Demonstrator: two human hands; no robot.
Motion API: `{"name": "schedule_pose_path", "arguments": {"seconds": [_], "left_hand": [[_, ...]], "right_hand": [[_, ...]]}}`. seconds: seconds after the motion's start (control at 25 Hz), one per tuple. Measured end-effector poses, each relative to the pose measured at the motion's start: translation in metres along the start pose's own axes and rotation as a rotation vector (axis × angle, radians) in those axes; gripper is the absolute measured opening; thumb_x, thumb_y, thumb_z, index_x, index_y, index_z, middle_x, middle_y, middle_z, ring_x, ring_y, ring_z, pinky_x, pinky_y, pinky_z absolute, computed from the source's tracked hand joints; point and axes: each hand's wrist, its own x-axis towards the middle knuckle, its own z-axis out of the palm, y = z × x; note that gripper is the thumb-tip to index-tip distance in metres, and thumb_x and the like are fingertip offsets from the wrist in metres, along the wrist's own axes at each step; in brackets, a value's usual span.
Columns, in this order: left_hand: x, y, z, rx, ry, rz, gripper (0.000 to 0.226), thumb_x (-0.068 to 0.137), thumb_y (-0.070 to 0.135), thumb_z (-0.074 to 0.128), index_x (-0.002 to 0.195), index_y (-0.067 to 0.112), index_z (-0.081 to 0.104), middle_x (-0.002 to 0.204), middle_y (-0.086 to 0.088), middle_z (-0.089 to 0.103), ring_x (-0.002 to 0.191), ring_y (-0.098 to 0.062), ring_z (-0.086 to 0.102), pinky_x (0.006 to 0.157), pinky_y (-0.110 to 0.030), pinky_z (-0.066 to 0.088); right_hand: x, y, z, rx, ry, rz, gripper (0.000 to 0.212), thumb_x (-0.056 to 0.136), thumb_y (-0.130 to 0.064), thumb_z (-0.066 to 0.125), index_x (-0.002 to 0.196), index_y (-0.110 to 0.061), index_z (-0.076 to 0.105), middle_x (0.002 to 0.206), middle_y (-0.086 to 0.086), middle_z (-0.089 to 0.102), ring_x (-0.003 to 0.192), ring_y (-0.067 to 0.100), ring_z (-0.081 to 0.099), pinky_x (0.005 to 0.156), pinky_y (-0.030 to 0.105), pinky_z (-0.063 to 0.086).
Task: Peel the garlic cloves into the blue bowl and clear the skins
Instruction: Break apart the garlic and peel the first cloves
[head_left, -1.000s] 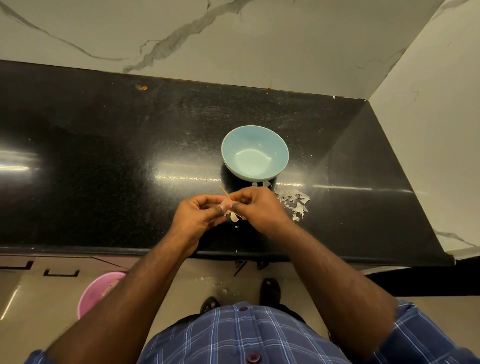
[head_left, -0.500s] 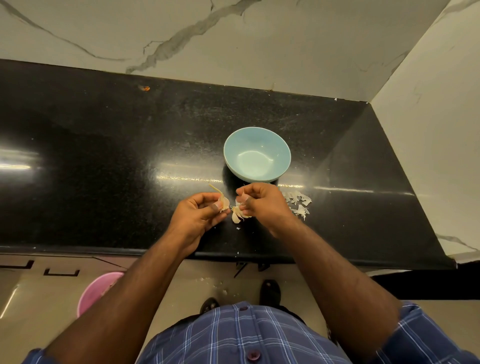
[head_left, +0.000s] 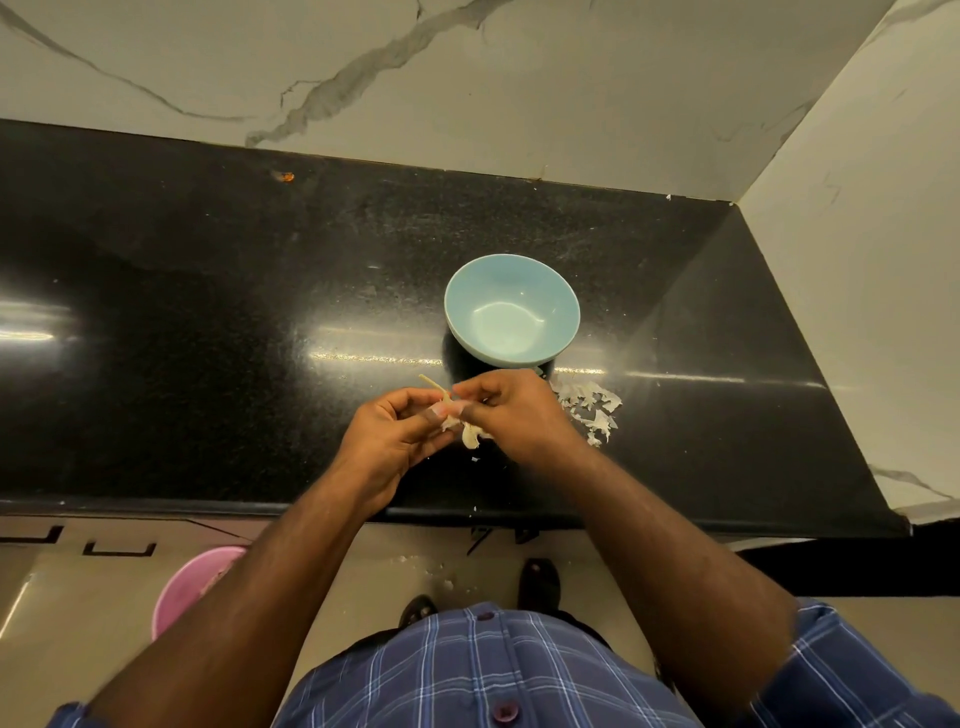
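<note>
While I am looking down past the blue checked shirt (head_left: 467, 670), I am listing from near to far. Item: round pink plastic tub (head_left: 192, 587) on the floor, partly cut off by my left forearm. Item: left hand (head_left: 395, 441) and right hand (head_left: 514, 415), meeting over the glossy black stone counter (head_left: 208, 322), both pinching the small pale garlic piece with its thin dry stem (head_left: 457, 415); its skin is hanging loose below the fingers. Item: heap of white papery skins (head_left: 592, 408), lying just right of the hands. Item: round pale blue bowl (head_left: 511, 309), just beyond the hands, showing no cloves inside. Progress, as I judge it: early, peeling and clearing both remaining. I am failing to make out how many cloves the fingers are covering.
</note>
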Motion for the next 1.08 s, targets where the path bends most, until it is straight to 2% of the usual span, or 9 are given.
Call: {"name": "schedule_pose_path", "arguments": {"seconds": [0.12, 0.24, 0.4, 0.56, 0.76, 0.88, 0.96, 1.08], "left_hand": [[0.002, -0.001, 0.001, 0.077, 0.050, 0.021, 0.013, 0.087, 0.005, 0.074, 0.100, 0.008, 0.072, 0.095, -0.014, 0.075, 0.089, -0.026, 0.074, 0.072, -0.027, 0.061], [0.003, -0.003, 0.005, 0.051, 0.066, 0.041, 0.011, 0.087, 0.003, 0.074, 0.097, 0.009, 0.072, 0.087, -0.009, 0.076, 0.081, -0.021, 0.074, 0.068, -0.024, 0.060], [0.006, -0.003, 0.007, -0.020, 0.081, 0.051, 0.011, 0.089, 0.003, 0.071, 0.100, 0.006, 0.071, 0.088, -0.009, 0.077, 0.083, -0.019, 0.075, 0.073, -0.026, 0.062], [0.009, -0.008, 0.002, 0.003, 0.052, 0.048, 0.012, 0.093, 0.004, 0.067, 0.105, 0.007, 0.070, 0.098, -0.013, 0.077, 0.093, -0.024, 0.075, 0.077, -0.029, 0.061], [0.006, -0.008, 0.002, 0.019, 0.009, 0.044, 0.011, 0.096, 0.001, 0.062, 0.104, 0.004, 0.069, 0.102, -0.015, 0.076, 0.097, -0.026, 0.075, 0.080, -0.031, 0.062], [0.005, -0.008, 0.003, 0.044, -0.019, 0.050, 0.011, 0.095, 0.000, 0.062, 0.104, 0.002, 0.069, 0.101, -0.015, 0.075, 0.097, -0.026, 0.074, 0.081, -0.031, 0.062], [0.006, -0.008, 0.002, 0.054, -0.020, 0.057, 0.011, 0.095, -0.001, 0.063, 0.102, 0.003, 0.070, 0.097, -0.014, 0.075, 0.096, -0.026, 0.074, 0.079, -0.030, 0.062], [0.008, -0.010, 0.002, 0.063, 0.002, 0.047, 0.012, 0.095, -0.001, 0.063, 0.103, 0.003, 0.070, 0.103, -0.018, 0.075, 0.099, -0.029, 0.074, 0.079, -0.030, 0.062]], "right_hand": [[-0.001, -0.003, 0.010, 0.038, -0.005, 0.017, 0.018, 0.083, -0.034, 0.083, 0.093, -0.020, 0.080, 0.079, -0.005, 0.077, 0.070, 0.004, 0.068, 0.069, 0.027, 0.054], [0.001, -0.004, 0.013, 0.136, 0.052, 0.047, 0.017, 0.077, -0.031, 0.088, 0.081, -0.019, 0.076, 0.073, 0.001, 0.075, 0.062, 0.008, 0.063, 0.064, 0.032, 0.055], [0.002, -0.008, 0.012, 0.163, 0.085, 0.052, 0.010, 0.083, -0.022, 0.083, 0.083, -0.018, 0.073, 0.075, 0.001, 0.074, 0.070, 0.014, 0.068, 0.072, 0.038, 0.060], [-0.001, -0.004, 0.006, 0.221, 0.031, 0.098, 0.005, 0.090, -0.012, 0.074, 0.092, -0.014, 0.070, 0.082, 0.008, 0.075, 0.078, 0.026, 0.073, 0.079, 0.047, 0.063], [-0.005, -0.004, 0.002, 0.299, -0.072, 0.150, 0.009, 0.089, -0.005, 0.073, 0.098, -0.004, 0.074, 0.083, 0.012, 0.075, 0.072, 0.023, 0.067, 0.075, 0.036, 0.060], [-0.005, 0.000, 0.003, 0.302, -0.067, 0.157, 0.013, 0.088, -0.008, 0.077, 0.098, -0.001, 0.074, 0.091, 0.019, 0.076, 0.087, 0.036, 0.073, 0.085, 0.045, 0.062], [-0.004, 0.002, 0.002, 0.350, -0.080, 0.176, 0.012, 0.088, -0.004, 0.075, 0.098, 0.002, 0.072, 0.093, 0.020, 0.075, 0.084, 0.033, 0.072, 0.086, 0.044, 0.061], [-0.004, 0.004, 0.000, 0.414, -0.081, 0.200, 0.006, 0.091, 0.001, 0.071, 0.095, -0.004, 0.071, 0.084, 0.013, 0.072, 0.077, 0.022, 0.069, 0.079, 0.034, 0.061]]}}
